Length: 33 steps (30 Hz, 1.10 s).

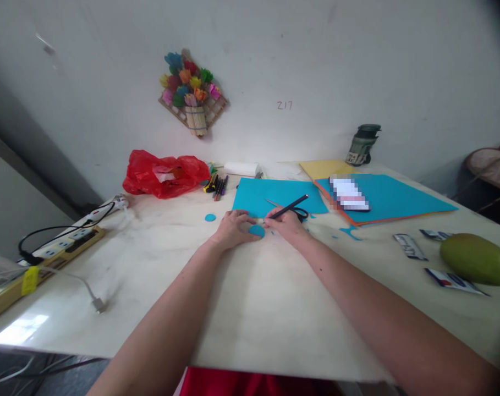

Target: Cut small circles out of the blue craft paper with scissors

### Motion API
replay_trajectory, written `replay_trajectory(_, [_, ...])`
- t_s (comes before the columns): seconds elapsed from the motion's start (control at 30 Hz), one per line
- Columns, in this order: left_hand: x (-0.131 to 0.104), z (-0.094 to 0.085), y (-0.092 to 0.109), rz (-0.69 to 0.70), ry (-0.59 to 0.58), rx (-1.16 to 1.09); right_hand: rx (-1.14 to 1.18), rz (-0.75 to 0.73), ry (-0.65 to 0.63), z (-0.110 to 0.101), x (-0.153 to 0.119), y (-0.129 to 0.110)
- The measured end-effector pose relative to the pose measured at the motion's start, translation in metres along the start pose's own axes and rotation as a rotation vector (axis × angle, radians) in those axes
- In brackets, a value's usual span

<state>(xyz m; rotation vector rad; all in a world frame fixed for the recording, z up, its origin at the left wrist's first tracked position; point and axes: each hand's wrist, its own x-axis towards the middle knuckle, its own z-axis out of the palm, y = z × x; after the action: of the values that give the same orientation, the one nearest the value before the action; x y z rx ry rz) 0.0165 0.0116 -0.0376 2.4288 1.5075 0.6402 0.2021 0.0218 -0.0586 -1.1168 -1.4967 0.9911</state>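
Observation:
My left hand (231,230) lies on the table, thumb and fingers holding a small blue paper circle (257,232). In my right hand (286,222) a black pencil (290,205) is gripped, slanting up to the right, its tip close to the circle's upper right edge. Just behind that hand are scissors (301,213) with black handles, partly hidden, near a blue paper sheet (270,193). Another blue paper circle (210,218) rests left of my left hand. Blue paper scraps (351,233) are scattered to the right.
A phone (349,193) lies on stacked blue and orange sheets (406,198). Farther right are a green mango-like fruit (476,258) and small packets (410,246). A red plastic bag (163,175), pens (220,188) and a power strip (64,245) stand left; a bottle (363,145) is behind.

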Motion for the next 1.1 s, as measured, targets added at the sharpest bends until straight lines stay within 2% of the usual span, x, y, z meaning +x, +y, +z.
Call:
replay_trajectory(0.33, [-0.004, -0.002, -0.002, 0.044, -0.014, -0.023, 0.048, 0.07, -0.037, -0.002, -0.001, -0.005])
replay_trajectory(0.5, [-0.004, -0.003, 0.001, 0.004, -0.015, -0.036, 0.113, 0.071, -0.051, -0.002, -0.002, -0.007])
replay_trajectory(0.63, [-0.004, -0.004, 0.002, 0.037, -0.008, -0.047, 0.123, 0.072, -0.053, -0.002, -0.001, -0.006])
replay_trajectory(0.9, [-0.006, -0.004, 0.003, 0.039, -0.006, -0.044, -0.028, -0.032, -0.075, -0.005, 0.003, 0.011])
replay_trajectory(1.1, [-0.006, -0.003, 0.002, 0.02, -0.013, -0.056, -0.195, -0.072, -0.058, -0.006, -0.001, 0.001])
